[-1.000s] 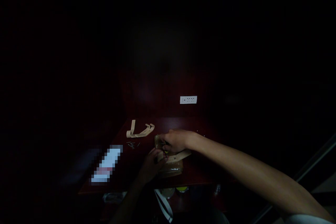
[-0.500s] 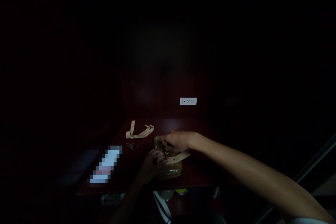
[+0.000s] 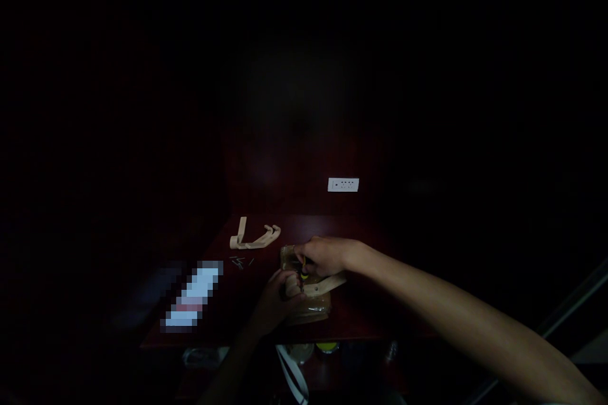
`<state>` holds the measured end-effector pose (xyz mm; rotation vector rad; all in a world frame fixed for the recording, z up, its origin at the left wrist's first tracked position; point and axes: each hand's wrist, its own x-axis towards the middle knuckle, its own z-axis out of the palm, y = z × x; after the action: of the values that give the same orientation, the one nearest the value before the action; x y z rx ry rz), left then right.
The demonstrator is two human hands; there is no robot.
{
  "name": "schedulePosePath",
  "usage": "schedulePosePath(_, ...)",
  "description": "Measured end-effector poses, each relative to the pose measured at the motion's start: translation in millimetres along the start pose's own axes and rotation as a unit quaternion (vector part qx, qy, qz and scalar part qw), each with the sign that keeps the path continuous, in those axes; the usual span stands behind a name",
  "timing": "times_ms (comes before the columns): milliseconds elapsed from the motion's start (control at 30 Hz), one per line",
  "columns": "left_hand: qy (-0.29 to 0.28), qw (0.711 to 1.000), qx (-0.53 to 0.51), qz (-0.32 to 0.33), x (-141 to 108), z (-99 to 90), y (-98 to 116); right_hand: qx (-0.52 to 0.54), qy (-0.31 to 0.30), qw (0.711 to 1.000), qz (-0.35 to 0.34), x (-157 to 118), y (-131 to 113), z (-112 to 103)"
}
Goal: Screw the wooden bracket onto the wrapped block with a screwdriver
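Note:
My left hand (image 3: pixel 280 294) is closed around the left end of a pale wooden piece (image 3: pixel 323 287), which has a dark hole along its length. Above that end, my right hand (image 3: pixel 323 255) grips a screwdriver (image 3: pixel 304 271) with a yellow and black handle, pointing down at the wood near my left fingers. Its tip is too dark to make out clearly. Beneath the wooden piece lies a brown package wrapped in shiny clear plastic (image 3: pixel 316 305).
Farther back on the dark red table (image 3: pixel 199 329) lies a wooden part with curved hooks (image 3: pixel 256 243). Several screws (image 3: pixel 239 262) are scattered before it. A blurred bright rectangle (image 3: pixel 194 294) is at left. A white socket panel (image 3: pixel 343 185) is on the wall; a white strap (image 3: pixel 293 376) hangs below.
The screwdriver handle stands a little more upright and shows more of its yellow part. Both hands stay at the wooden piece; the whole view has shifted slightly.

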<state>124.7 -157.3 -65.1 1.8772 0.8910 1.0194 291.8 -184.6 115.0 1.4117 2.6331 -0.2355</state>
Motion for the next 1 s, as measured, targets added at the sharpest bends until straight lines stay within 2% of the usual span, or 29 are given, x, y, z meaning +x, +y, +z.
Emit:
schedulePosePath(200, -0.008, 1.000, -0.002, 0.006, -0.2, -0.9, 2.1, -0.011, 0.000, 1.000, -0.015, -0.6, -2.3, -2.1)
schedulePosePath(367, -0.002, 1.000, -0.025, -0.006, -0.5, 1.3, -4.2, -0.016, -0.010, 1.000, 0.002, -0.1, -0.3, -0.3)
schedulePosePath(733, -0.055, 0.997, -0.053, -0.020, 2.3, -4.5, -3.6, -0.026, 0.005, 0.999, -0.019, -0.9, -0.3, -1.5)
schedulePosePath(1000, -0.045, 0.997, -0.061, -0.014, 0.9, -1.9, -7.8, -0.017, 0.004, 1.000, -0.016, -0.6, -0.3, -0.6)
